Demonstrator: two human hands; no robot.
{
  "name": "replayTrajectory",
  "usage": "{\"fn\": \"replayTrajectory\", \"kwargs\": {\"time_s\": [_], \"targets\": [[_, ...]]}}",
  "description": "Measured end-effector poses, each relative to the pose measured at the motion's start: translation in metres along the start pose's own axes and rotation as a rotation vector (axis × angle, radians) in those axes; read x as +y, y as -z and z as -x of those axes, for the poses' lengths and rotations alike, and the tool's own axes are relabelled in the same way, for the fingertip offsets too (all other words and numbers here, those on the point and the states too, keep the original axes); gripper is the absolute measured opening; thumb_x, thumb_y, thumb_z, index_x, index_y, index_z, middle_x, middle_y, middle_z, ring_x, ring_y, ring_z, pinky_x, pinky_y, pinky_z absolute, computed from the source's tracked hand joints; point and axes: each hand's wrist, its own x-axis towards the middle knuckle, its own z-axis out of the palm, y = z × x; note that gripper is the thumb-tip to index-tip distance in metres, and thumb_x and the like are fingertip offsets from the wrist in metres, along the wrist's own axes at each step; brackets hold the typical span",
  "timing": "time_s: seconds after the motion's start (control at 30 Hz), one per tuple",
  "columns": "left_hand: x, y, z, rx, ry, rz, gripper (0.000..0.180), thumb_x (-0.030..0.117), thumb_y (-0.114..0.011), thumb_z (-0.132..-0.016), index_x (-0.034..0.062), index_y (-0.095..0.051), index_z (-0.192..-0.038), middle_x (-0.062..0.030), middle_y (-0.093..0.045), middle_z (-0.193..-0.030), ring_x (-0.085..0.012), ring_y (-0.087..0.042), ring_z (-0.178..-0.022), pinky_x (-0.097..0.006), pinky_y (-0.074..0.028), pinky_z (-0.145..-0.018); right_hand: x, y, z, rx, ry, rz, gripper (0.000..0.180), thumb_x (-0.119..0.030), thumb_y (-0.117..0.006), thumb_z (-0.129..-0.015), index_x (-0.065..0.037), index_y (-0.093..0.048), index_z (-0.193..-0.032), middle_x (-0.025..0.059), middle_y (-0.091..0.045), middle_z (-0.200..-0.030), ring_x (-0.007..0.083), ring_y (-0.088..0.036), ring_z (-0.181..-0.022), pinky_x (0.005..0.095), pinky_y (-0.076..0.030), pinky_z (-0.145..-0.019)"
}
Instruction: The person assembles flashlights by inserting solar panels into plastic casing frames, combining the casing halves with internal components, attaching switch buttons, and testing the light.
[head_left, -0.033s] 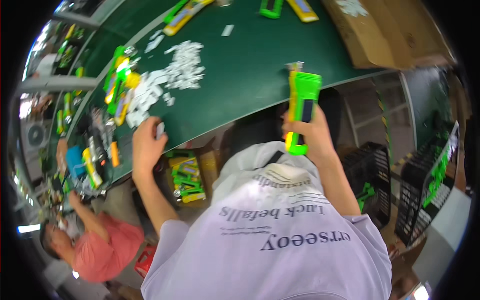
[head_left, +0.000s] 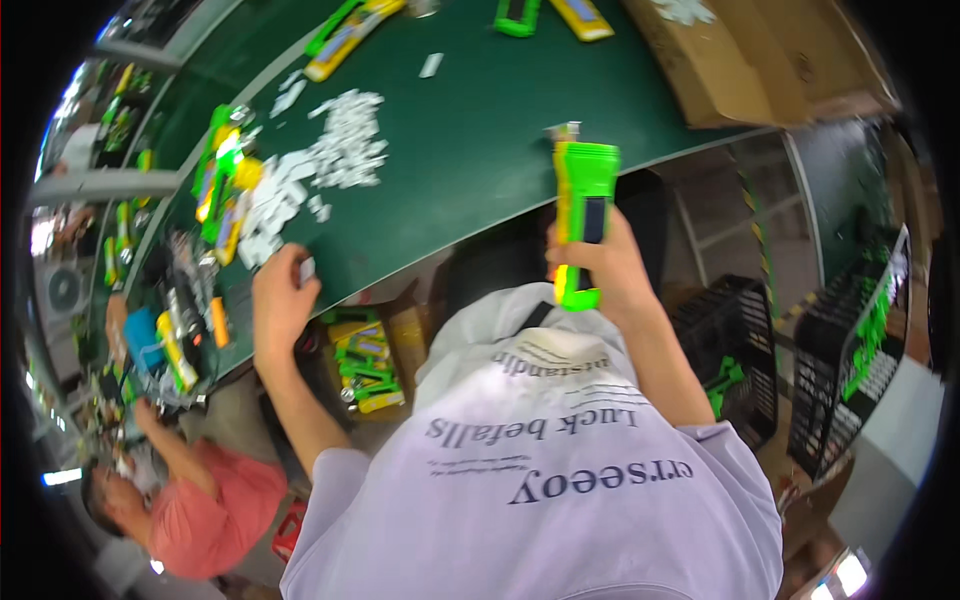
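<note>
My left hand [head_left: 280, 305] is at the near edge of the green table, its fingers closed on a small white piece [head_left: 307, 268]. Just beyond it lie flat white pieces [head_left: 275, 200], beside a heap of smaller white chips [head_left: 348, 140]. My right hand [head_left: 617, 265] grips a green and yellow flashlight-shaped housing [head_left: 590, 170] with a dark panel along its side. It is held with its wide end pointing away from me, over the table edge. A shiny metal bit shows at its far yellow end.
More green and yellow housings [head_left: 215, 180] lie left of the white pieces. An open carton [head_left: 770, 70] stands at the far right. A box of housings [head_left: 365, 360] sits below the edge; black crates [head_left: 735, 340] stand to the right. A person in a pink shirt [head_left: 205, 510] sits at left.
The whole view has shifted slightly, so the table and its contents appear further left. Both hands keep their hold, with little movement of their own.
</note>
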Motion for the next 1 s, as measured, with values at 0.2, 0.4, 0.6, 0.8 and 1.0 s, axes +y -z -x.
{"fn": "replayTrajectory", "kwargs": {"time_s": [0.2,0.4,0.6,0.8,1.0], "targets": [[0.031,-0.013,-0.017,-0.105,-0.035,0.276,0.025,-0.003,-0.066,-0.071,0.0010,-0.057,-0.094,-0.0061,-0.057,-0.077,-0.0167,-0.060,-0.070,-0.030,-0.050,-0.066,-0.011,0.002,0.005,-0.075,-0.039,-0.094,0.047,0.007,-0.066,-0.063,-0.003,-0.049,-0.106,0.0092,-0.060,-0.079,0.0208,-0.061,-0.060,0.0342,-0.052,-0.054],[0.149,-0.072,-0.013,-0.230,-0.225,1.491,0.036,0.007,-0.076,-0.077,0.0036,-0.056,-0.106,-0.0047,-0.058,-0.097,-0.0123,-0.059,-0.084,-0.026,-0.052,-0.075,-0.005,0.005,0.010,-0.088,-0.030,-0.084,0.049,0.005,-0.066,-0.063,-0.003,-0.049,-0.108,0.0087,-0.060,-0.080,0.0190,-0.061,-0.061,0.0334,-0.052,-0.055],[0.210,-0.087,-0.004,-0.304,-0.284,1.508,0.028,-0.010,-0.068,-0.081,-0.0035,-0.055,-0.105,-0.0089,-0.062,-0.097,-0.0130,-0.064,-0.085,-0.027,-0.054,-0.074,-0.009,0.005,0.013,-0.096,-0.003,-0.016,0.060,0.008,-0.068,-0.065,-0.002,-0.047,-0.120,0.0073,-0.058,-0.091,0.0158,-0.061,-0.076,0.0309,-0.053,-0.065],[0.215,-0.087,-0.009,-0.288,-0.215,1.518,0.026,-0.009,-0.068,-0.081,-0.0033,-0.056,-0.103,-0.0097,-0.063,-0.096,-0.0143,-0.066,-0.084,-0.027,-0.057,-0.075,-0.005,0.007,0.014,-0.089,0.036,-0.019,0.061,0.007,-0.068,-0.064,-0.003,-0.048,-0.121,0.0061,-0.056,-0.096,0.0138,-0.060,-0.082,0.0298,-0.053,-0.067],[0.218,-0.085,-0.006,-0.309,-0.279,1.374,0.022,-0.008,-0.066,-0.085,-0.0062,-0.058,-0.106,-0.0113,-0.063,-0.096,-0.0147,-0.066,-0.084,-0.027,-0.056,-0.075,-0.008,0.007,0.016,-0.074,0.041,-0.012,0.061,0.007,-0.068,-0.064,-0.003,-0.048,-0.121,0.0054,-0.056,-0.096,0.0129,-0.059,-0.082,0.0288,-0.053,-0.068]]}}
